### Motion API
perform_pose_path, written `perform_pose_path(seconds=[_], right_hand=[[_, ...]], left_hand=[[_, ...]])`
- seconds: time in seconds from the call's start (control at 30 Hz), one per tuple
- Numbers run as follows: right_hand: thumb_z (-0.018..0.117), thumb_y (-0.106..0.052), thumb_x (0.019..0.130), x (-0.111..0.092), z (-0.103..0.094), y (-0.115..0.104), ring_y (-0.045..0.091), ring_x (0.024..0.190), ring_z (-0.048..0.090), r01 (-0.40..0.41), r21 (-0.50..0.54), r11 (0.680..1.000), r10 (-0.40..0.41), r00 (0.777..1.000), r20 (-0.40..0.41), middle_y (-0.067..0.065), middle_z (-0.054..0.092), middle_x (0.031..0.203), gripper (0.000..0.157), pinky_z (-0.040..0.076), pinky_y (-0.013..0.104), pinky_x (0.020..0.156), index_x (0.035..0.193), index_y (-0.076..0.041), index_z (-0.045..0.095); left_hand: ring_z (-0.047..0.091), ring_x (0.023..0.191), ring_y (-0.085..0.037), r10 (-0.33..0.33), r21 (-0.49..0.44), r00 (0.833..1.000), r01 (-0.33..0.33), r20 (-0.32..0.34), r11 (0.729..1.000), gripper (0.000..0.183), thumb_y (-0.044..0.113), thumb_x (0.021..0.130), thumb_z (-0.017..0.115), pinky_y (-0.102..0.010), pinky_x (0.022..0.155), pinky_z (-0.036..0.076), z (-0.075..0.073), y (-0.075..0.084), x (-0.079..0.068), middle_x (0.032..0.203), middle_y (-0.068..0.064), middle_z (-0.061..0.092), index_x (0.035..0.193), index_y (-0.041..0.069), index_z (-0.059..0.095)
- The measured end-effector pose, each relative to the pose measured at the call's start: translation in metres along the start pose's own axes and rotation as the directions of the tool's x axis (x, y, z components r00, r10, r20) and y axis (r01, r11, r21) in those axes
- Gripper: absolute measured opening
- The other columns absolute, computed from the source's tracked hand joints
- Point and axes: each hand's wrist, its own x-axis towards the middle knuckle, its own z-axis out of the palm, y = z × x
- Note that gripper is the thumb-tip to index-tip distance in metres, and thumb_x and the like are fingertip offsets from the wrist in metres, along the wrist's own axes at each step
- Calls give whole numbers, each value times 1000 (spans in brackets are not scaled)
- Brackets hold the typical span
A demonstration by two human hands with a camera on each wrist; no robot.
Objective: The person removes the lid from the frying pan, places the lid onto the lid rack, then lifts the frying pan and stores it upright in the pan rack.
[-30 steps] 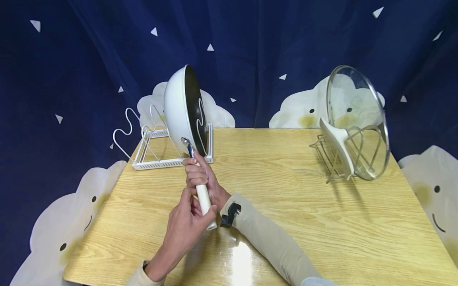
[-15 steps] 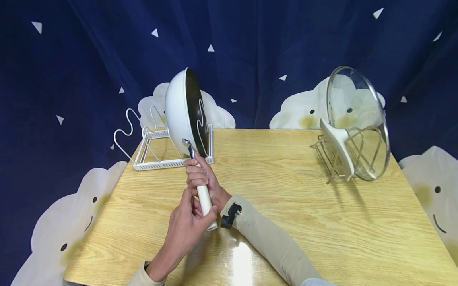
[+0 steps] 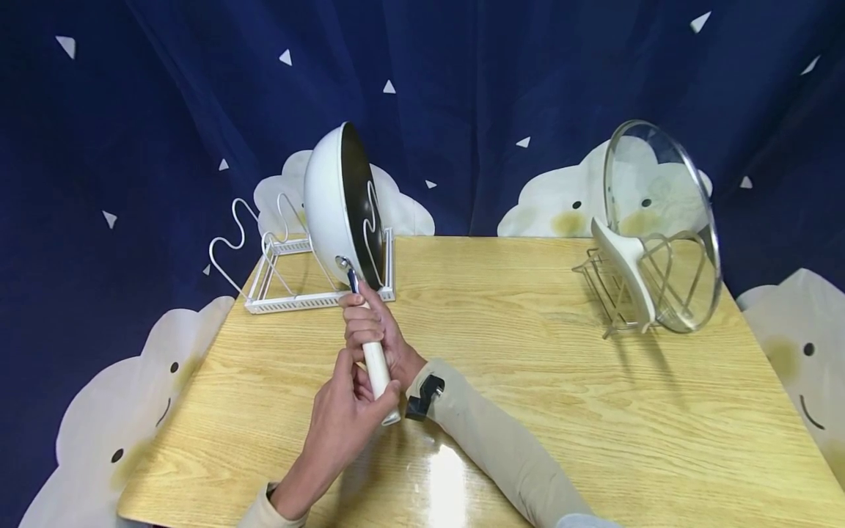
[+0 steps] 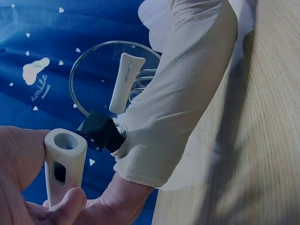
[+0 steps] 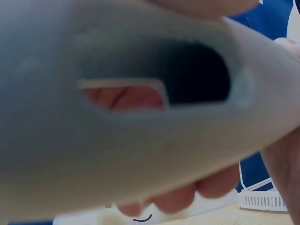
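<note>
A deep frying pan (image 3: 325,198), white outside and dark inside, stands on edge in a white wire rack (image 3: 297,302) at the table's left. Its white handle (image 3: 375,364) slants toward me. Near the metal joint, my right hand (image 3: 379,326) wraps its fingers round the handle. Lower down, my left hand (image 3: 343,418) holds the handle's end between thumb and fingers. The left wrist view shows the hollow handle end (image 4: 65,171) between thumb and fingers. A slot in the handle (image 5: 154,140) fills much of the right wrist view.
At the table's right, a glass lid (image 3: 709,220) with a white grip (image 3: 627,264) leans upright in a metal wire stand (image 3: 610,297). Behind the wooden table (image 3: 502,293) hangs a dark blue curtain (image 3: 455,110) with clouds. A black wrist mount (image 3: 425,396) sits on my right sleeve.
</note>
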Motion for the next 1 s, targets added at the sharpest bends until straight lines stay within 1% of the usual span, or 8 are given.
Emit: perform_pose_path(seconds=[0.27,0.5,0.67,0.83,1.0], right_hand=[[42,-51,107,-1,-4,-1,-1,42,26,-6,-6,1000,6,1000,-8,-16,29,56,44,32,14,38,87,-13,51],[43,-51,107,-2,-7,-3,0,41,27,-1,-22,1000,0,1000,-31,-16,29,56,44,30,13,38,86,-13,50],[41,-52,108,-3,-9,-4,1,41,28,-2,-64,998,0,999,-46,-15,29,56,44,30,13,38,86,-15,50],[40,-54,107,-3,-12,-6,2,41,29,-11,-94,996,5,998,-60,-15,29,56,46,32,15,38,86,-15,51],[41,-53,107,-3,-12,-7,1,42,29,4,-129,992,-16,996,-90,-14,30,56,45,36,17,39,86,-15,52]], left_hand=[[54,63,-5,17,21,1000,-17,-5,1000,42,24,83,80,-23,54,47,2,-5,0,76,6,58,113,14,52],[54,62,-5,12,42,1000,-12,2,999,41,25,83,80,-23,53,47,4,-10,-1,75,7,58,110,12,51],[55,62,-4,3,43,1000,-4,11,999,41,25,83,80,-23,54,47,5,-13,-2,75,7,59,109,13,51],[55,62,-3,3,40,1000,-4,18,999,42,25,83,81,-22,55,48,5,-16,-2,75,8,59,109,13,51],[55,61,-3,-2,35,1000,1,18,999,42,26,84,82,-22,55,48,6,-18,-2,75,8,60,109,13,51]])
